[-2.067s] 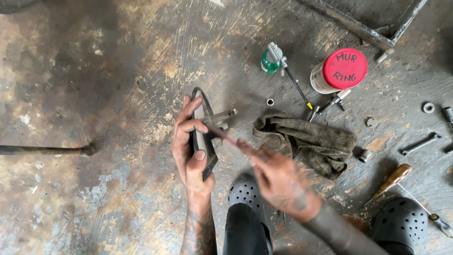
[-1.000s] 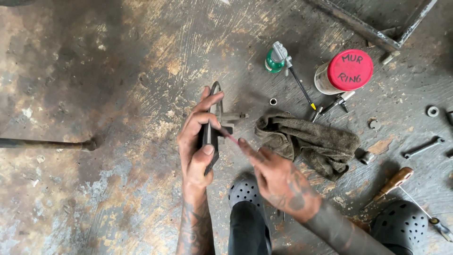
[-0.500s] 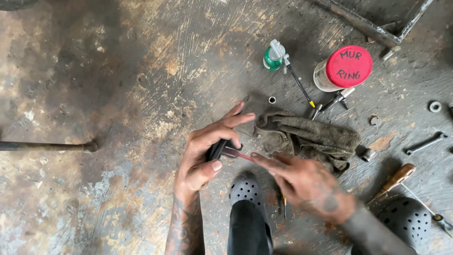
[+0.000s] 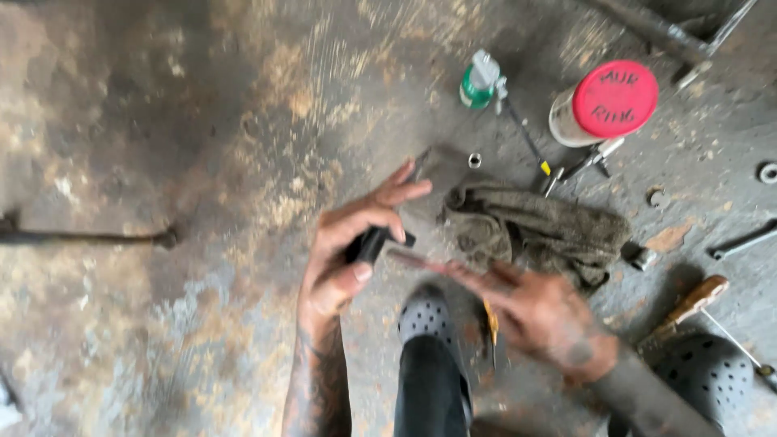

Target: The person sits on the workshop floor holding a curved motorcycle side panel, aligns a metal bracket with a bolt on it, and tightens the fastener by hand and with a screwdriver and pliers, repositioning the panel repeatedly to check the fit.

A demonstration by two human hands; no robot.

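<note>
Two hands over stained floor (image 4: 202,121), left hand (image 4: 344,251) gripping one black part (image 4: 371,243), right hand (image 4: 538,311) blurred, pinching one thin rod (image 4: 413,259), one rag (image 4: 534,231), one red-lidded jar (image 4: 603,101), one green bottle (image 4: 477,81)

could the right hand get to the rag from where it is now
Probably yes. The right hand holds a thin tool, yet sits just below the rag, with nothing between them; the left hand is off to the side.

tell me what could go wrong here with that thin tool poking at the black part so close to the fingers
The thin tool in the right hand points at the left hand gripping the black part; a slip could jab the fingers. Loose small parts such as the nut on the floor may roll away.
</note>
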